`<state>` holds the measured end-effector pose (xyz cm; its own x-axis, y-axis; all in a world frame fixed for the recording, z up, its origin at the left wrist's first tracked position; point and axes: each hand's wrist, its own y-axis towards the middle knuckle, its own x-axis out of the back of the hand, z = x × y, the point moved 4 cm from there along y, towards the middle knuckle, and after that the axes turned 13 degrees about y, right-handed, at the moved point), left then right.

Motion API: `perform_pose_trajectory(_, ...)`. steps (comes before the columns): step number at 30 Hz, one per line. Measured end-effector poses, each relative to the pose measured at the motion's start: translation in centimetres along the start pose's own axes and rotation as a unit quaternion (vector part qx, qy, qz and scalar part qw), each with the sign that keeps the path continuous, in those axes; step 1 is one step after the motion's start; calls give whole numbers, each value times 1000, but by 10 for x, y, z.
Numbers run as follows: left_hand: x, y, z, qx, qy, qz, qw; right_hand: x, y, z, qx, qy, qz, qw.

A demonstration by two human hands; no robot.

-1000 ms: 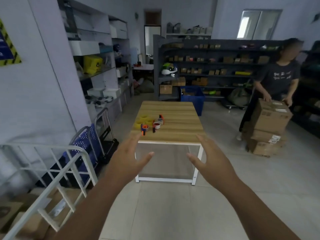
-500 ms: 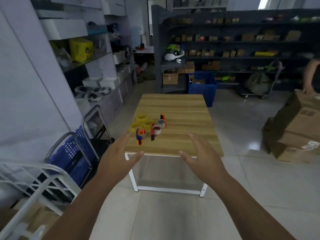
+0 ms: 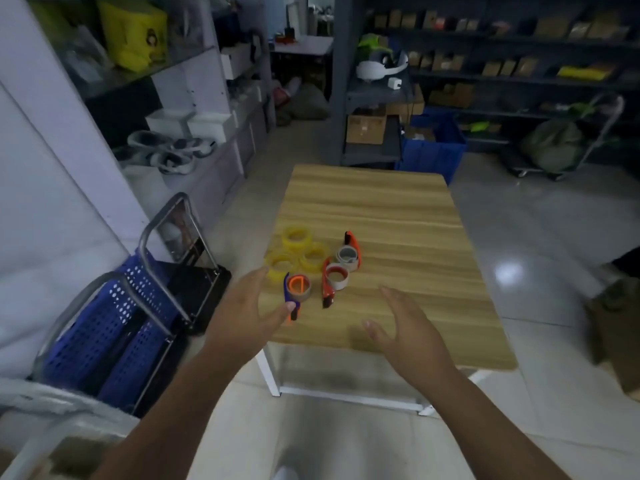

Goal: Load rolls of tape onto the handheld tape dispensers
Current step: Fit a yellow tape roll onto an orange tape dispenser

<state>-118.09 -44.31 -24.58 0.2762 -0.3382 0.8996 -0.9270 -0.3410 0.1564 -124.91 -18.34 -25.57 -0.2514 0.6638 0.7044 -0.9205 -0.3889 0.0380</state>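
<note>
Both of your grips hover open over the near edge of a wooden tabletop (image 3: 398,216), with tape and dispensers just ahead.

Your left grip (image 3: 242,306) and right grip (image 3: 405,327) are spread and hold nothing. Three yellow tape rolls (image 3: 296,252) cluster by the tabletop's left edge. The blue-and-orange dispenser (image 3: 294,289) lies nearest its near-left corner, with two red dispensers (image 3: 330,280) just beside it. You are probably reaching in: take a dispenser by its handle, away from the cutter, and fetch a roll with the other grip. The floor is pale tile. A folded blue trolley (image 3: 114,313) stands left, and dark shelving (image 3: 519,46) and a blue crate (image 3: 433,147) lie beyond the far edge.
</note>
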Motion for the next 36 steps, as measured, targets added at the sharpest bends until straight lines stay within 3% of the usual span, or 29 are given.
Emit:
perform_pose_trajectory(7, -56, 96, 32, 2, 56, 74, 996, -49, 92, -26, -63, -11, 13, 998)
perform_pose_trajectory(17, -180, 181, 26, 50, 57, 191, 979, -94, 205, -119, -136, 7, 102, 985)
perform_pose_trajectory(22, -263, 207, 28, 131, 56, 286, 947, -120, 264, -162, -128, -24, 169, 977)
perform_pose_trajectory(25, -309, 216, 22, 106, 125, 359, 919, -139, 287, -184, -146, -40, 198, 968)
perform_pose_trajectory(29, -335, 236, 34, 120, 143, 344, 920, -164, 307, -204, -149, -68, 228, 960)
perform_pose_trajectory(36, -341, 262, 47, 61, 163, 362, 916, -190, 297, -215, -170, -114, 250, 946)
